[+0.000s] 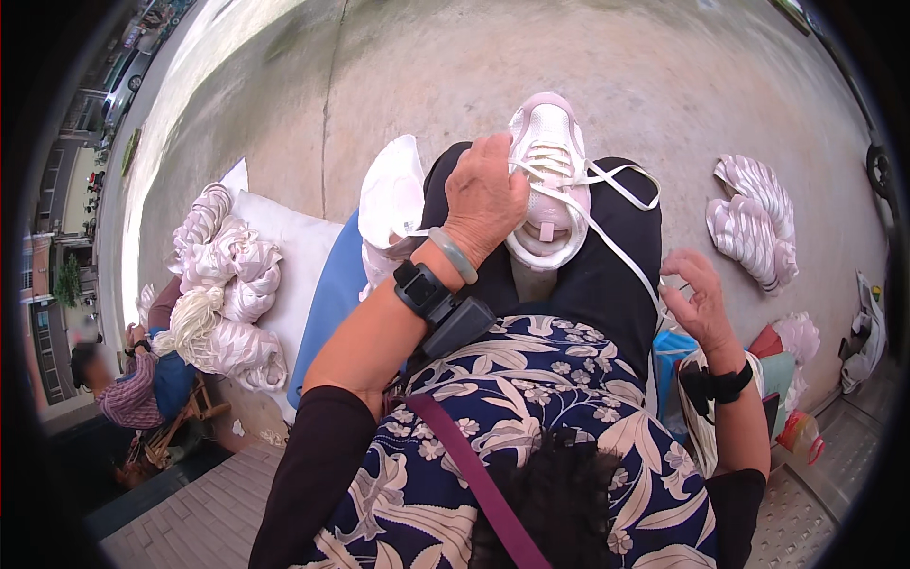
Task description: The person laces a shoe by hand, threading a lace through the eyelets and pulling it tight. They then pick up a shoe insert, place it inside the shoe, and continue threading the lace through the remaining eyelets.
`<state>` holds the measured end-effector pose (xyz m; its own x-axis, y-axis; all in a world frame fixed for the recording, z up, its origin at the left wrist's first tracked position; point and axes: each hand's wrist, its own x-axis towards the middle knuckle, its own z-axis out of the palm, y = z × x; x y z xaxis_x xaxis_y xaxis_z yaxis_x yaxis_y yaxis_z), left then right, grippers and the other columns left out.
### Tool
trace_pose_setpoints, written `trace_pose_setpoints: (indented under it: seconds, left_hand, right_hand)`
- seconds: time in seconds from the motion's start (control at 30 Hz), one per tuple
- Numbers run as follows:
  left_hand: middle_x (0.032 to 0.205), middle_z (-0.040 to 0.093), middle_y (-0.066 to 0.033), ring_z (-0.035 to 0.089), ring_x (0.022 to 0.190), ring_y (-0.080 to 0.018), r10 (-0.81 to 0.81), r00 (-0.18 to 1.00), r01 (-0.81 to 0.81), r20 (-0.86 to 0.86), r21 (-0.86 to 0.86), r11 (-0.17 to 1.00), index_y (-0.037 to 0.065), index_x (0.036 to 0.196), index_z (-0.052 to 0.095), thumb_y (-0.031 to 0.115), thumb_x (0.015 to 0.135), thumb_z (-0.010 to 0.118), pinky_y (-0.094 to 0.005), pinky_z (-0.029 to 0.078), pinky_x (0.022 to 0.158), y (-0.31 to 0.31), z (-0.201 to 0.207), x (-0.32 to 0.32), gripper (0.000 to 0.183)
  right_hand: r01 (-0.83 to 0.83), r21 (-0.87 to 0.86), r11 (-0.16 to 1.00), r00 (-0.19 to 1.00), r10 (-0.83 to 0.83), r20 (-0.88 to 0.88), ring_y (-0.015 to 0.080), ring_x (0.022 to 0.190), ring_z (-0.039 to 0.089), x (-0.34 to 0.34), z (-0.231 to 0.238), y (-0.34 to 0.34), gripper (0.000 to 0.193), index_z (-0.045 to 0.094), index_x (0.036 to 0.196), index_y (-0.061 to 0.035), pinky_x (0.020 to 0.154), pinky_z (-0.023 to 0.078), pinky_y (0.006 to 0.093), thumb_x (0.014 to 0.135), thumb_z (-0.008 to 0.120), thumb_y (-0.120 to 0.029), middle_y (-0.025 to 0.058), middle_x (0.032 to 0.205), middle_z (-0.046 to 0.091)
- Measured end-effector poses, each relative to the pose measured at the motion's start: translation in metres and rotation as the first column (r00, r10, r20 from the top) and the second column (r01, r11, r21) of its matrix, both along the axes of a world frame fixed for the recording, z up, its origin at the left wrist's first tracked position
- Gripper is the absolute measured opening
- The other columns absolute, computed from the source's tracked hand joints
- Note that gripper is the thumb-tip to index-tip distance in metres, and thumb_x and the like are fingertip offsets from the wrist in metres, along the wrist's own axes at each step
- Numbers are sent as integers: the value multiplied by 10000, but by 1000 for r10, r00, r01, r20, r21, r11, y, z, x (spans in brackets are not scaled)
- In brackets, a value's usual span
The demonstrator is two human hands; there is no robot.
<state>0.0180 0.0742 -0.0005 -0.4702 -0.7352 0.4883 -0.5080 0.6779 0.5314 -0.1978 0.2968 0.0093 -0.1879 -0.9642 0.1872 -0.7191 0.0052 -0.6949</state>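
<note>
A white and pale pink sneaker [552, 142] rests across my thighs, its toe pointing away and its heel opening toward me. White shoelace [607, 237] crosses the tongue through several eyelets. One long end loops over my right thigh, and another stretches toward my right hand [700, 302]. There my thumb and forefinger pinch that lace, while the other fingers curl loosely. My left hand [485, 197] is closed against the sneaker's left side by the eyelets, where a bit of lace runs into the fingers. The fingertips are partly hidden.
Bundled pink and white shoe parts [232, 266] lie on a white sheet [303, 247] at left, beside a bundle of cream laces [194, 322]. More stacked shoe parts [754, 223] sit on the concrete floor [398, 76] at right. Another person [133, 389] sits far left.
</note>
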Motion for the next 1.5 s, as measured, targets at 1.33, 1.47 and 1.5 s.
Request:
trace_pose_setpoints:
  seconds: [1.33, 1.47, 1.5]
  left_hand:
    - [711, 517, -109, 550, 636, -334, -260, 900, 298, 348, -58, 953, 60, 752, 521, 40, 786, 544, -394, 433, 529, 13, 31, 18, 45]
    - [746, 532, -123, 555, 662, -348, 27, 916, 50, 401, -181, 982, 51, 736, 498, 51, 804, 525, -415, 441, 545, -26, 29, 103, 73]
    - [756, 541, -127, 557, 671, -352, 113, 885, -2, 452, -238, 971, 49, 746, 503, 61, 816, 515, -420, 444, 553, -37, 24, 131, 72]
  right_hand:
    - [233, 50, 971, 941, -238, 241, 303, 760, 623, 63, -35, -99, 419, 519, 1075, 13, 688, 500, 365, 698, 602, -152, 145, 835, 619]
    - [222, 30, 975, 946, -223, 237, 302, 759, 621, 63, -37, -99, 441, 526, 1097, 20, 698, 503, 361, 696, 593, -151, 150, 846, 615]
    - [223, 30, 974, 944, -224, 242, 302, 759, 621, 63, -37, -99, 441, 526, 1097, 20, 698, 503, 361, 696, 593, -151, 150, 846, 615]
